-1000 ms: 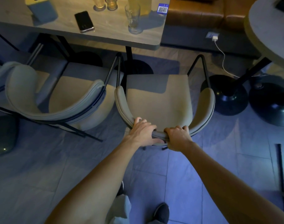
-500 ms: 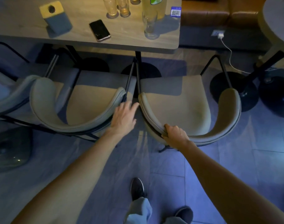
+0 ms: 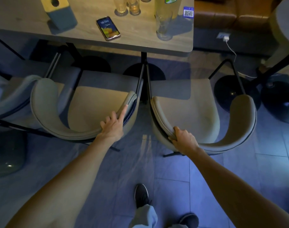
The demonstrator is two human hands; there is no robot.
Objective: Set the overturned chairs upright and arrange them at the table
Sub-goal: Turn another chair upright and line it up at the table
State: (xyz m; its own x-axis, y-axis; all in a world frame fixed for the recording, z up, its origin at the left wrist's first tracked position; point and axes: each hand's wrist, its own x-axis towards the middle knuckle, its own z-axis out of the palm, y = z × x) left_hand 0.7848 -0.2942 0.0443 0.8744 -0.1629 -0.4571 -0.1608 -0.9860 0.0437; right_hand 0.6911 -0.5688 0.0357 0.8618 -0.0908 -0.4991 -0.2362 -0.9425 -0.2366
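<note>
Two upright chairs (image 3: 94,111) at table (image 3: 140,40), empty glass (image 3: 163,27), right hand (image 3: 183,139) gripping backrest

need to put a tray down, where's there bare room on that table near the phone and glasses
Free: the table front strip between the phone and the empty glass, and the near left corner in front of the yellow-and-blue box. Crowded: the far edge, with glasses and a bottle.

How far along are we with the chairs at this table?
Done: both beige chairs in view stand upright, side by side facing the table. In hand: right hand grips the right chair backrest; left hand rests open on the left chair. Left: pushing them in; chairs out of view unknown.
</note>
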